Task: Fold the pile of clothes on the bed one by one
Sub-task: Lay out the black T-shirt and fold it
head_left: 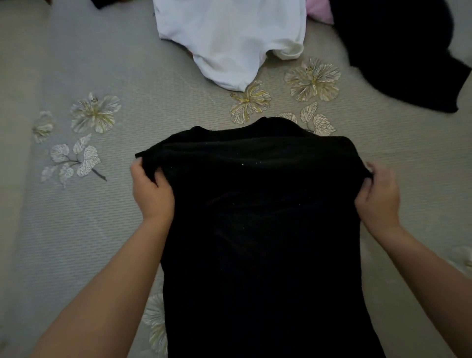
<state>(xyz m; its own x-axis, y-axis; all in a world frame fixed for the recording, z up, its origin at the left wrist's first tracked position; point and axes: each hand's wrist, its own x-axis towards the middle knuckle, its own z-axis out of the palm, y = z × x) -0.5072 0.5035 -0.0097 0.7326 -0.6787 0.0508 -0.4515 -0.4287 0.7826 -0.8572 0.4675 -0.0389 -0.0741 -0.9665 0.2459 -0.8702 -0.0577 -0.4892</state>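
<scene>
No legible text or labels anywhere.

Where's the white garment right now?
In the head view, the crumpled white cotton garment lies at top centre on the beige floral bedspread, beyond the black shirt both hands hold, with a pink cloth and another black garment to its right.

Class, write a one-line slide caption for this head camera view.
Left hand and right hand grip a black shirt over the floral bedspread.

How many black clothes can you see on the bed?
3, perhaps more hidden off-frame. One black shirt lies in the middle, held by both hands; another black garment lies top right; a black scrap peeks at the top left edge.
</scene>
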